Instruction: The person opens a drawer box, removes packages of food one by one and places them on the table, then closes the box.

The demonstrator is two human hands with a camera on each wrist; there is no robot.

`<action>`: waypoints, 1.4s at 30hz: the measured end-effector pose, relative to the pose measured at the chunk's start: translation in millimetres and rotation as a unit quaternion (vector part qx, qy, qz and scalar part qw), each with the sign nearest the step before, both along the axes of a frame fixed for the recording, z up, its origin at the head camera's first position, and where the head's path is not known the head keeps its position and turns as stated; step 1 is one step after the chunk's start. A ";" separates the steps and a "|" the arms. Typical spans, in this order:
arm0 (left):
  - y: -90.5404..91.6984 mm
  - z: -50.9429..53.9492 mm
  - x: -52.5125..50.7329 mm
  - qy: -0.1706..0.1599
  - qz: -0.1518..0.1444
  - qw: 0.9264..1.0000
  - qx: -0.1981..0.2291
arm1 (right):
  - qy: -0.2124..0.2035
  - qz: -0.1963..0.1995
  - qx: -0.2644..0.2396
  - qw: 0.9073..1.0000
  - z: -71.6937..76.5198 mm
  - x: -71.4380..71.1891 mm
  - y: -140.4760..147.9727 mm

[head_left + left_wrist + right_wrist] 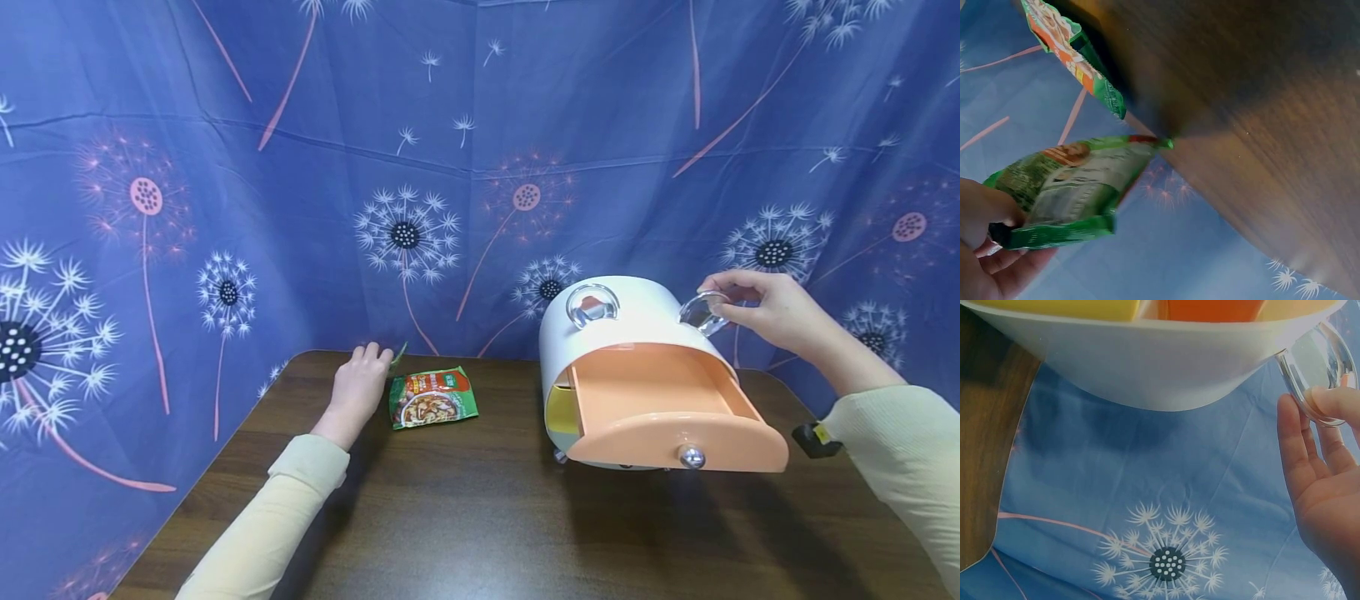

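In the left wrist view, my left hand [357, 392] pinches a green food packet [1079, 187] by one corner, thumb on its printed side. From the head only a thin green edge of that packet shows past the fingers. Just right of this hand, a second green and red food packet [433, 400] lies on the table, a bowl of food printed on its front. My right hand [776, 312] pinches a round shiny ear-like piece [1322, 415] on top of the white rounded box [637, 312]. The box's orange drawer [652, 387] is pulled out towards me.
A matching round shiny piece [592, 307] stands on the box's left side. Inside the box, left of the drawer, a yellow part [561, 410] shows. The brown wooden table [450, 517] ends at a blue dandelion-print cloth [315, 208] behind.
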State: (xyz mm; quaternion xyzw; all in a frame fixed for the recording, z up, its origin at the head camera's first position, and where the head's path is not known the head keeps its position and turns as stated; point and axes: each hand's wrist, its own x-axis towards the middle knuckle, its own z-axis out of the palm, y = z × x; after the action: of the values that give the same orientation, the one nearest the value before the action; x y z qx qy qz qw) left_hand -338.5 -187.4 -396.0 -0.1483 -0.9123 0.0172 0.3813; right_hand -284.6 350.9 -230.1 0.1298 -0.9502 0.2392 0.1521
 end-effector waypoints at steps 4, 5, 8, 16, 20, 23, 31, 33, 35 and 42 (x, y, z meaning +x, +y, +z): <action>2.1 -3.5 -0.2 -0.018 0.011 1.000 0.001 | 0.002 -0.002 0.003 1.000 0.3 0.1 0.1; 2.8 -4.5 -0.1 -0.024 0.013 1.000 -0.001 | 0.002 -0.002 0.003 1.000 0.3 0.1 0.2; 4.4 -7.6 0.4 -0.047 0.017 0.999 -0.007 | -0.002 -0.003 0.003 1.000 0.3 0.1 0.4; 5.8 -12.9 0.6 -0.125 0.041 0.991 -0.003 | 0.000 -0.004 0.004 1.000 0.2 0.1 0.9; 5.4 -15.3 0.7 -0.155 0.048 0.987 -0.010 | 0.003 -0.003 0.003 1.000 0.0 -0.2 0.7; 4.6 -17.6 0.8 -0.158 0.052 0.986 -0.014 | 0.003 -0.003 0.003 1.000 -0.2 -0.1 0.3; -2.6 -23.2 -1.4 -0.195 0.075 0.978 -0.019 | 0.003 -0.004 0.003 1.000 -0.7 -0.4 -0.1; -5.0 -24.5 -1.9 -0.206 0.079 0.975 -0.018 | 0.004 -0.005 0.003 1.000 -0.7 -0.6 -0.1; -7.1 -26.5 -2.6 -0.218 0.082 0.972 -0.018 | 0.003 -0.007 0.003 1.000 -0.6 -0.8 0.1; -9.0 -33.4 -0.6 -0.268 0.090 0.959 -0.015 | 0.003 -0.007 0.003 1.000 -0.4 -1.3 -0.3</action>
State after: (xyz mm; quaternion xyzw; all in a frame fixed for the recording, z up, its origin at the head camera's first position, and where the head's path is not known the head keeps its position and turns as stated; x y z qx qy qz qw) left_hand -339.1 -196.4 -429.4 -0.0706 -0.9902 0.0243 0.1178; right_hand -285.9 350.6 -230.5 0.1248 -0.9513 0.2347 0.1562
